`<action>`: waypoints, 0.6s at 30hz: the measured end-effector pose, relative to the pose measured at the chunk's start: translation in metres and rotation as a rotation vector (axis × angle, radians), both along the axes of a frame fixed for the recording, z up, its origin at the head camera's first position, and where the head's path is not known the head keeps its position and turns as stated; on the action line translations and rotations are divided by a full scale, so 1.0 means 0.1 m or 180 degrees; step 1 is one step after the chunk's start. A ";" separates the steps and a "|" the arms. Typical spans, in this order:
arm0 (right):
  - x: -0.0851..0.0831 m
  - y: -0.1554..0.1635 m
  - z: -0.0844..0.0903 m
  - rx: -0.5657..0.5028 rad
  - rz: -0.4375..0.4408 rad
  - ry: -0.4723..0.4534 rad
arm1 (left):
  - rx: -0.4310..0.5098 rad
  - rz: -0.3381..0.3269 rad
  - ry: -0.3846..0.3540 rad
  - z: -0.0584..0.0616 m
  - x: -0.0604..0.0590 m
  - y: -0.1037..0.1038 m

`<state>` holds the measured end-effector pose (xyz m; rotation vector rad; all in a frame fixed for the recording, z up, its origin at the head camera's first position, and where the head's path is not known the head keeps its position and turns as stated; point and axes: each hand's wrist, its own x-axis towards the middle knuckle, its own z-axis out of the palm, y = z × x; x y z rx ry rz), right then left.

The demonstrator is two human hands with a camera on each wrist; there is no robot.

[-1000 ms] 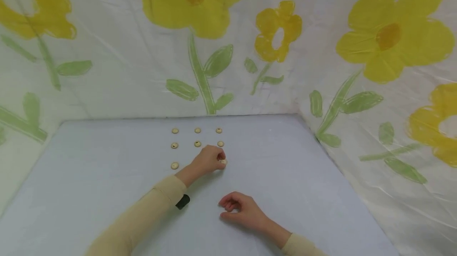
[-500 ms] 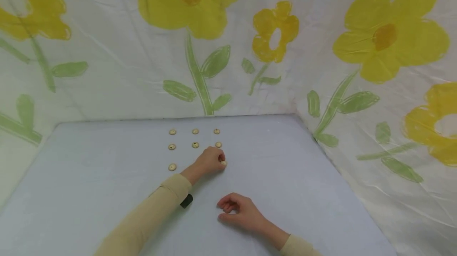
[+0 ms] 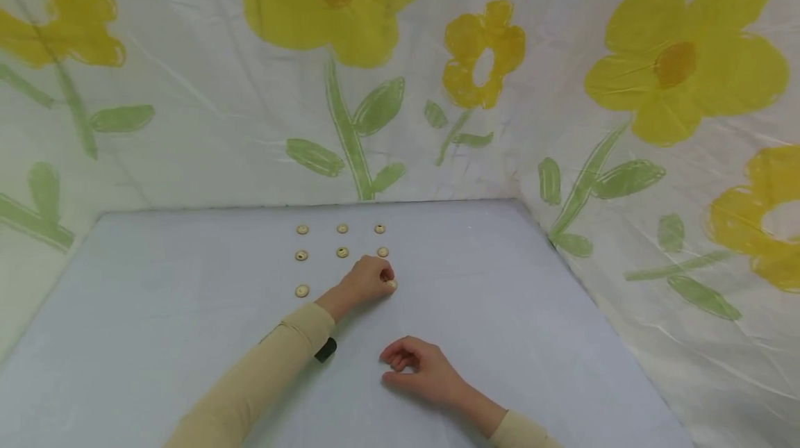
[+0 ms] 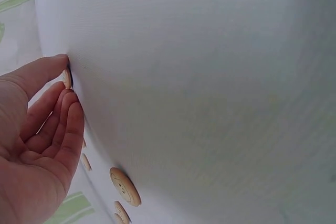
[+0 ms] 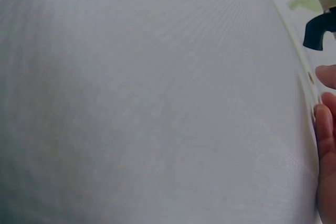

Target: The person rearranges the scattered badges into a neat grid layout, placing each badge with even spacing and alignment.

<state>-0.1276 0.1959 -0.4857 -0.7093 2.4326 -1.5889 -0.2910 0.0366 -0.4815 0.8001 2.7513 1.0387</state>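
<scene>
Nearest the camera, the right hand (image 3: 420,367) is rested on the white table (image 3: 531,337) with its fingers (image 3: 394,359) loosely curled and nothing held; from the head view no risk is seen there unless the hand is slid forward. Further out, a small round wooden button (image 3: 391,284) is pinched at the tips of the left hand (image 3: 365,279), right at the table surface, at the right end of the near row. Because the button is thin and light, it could be tipped on edge or flicked away on release, judging by the tight grip. Beyond it, the other buttons (image 3: 342,252) lie near, in neat rows, and the closest button (image 3: 382,252) could be nudged out of line by the knuckles if the hand is lifted carelessly.
</scene>
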 end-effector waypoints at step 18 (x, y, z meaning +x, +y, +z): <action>-0.19 0.15 -0.35 0.0018 0.0059 -0.0080 | 0.0095 0.0052 0.0254 -0.05 0.11 -0.09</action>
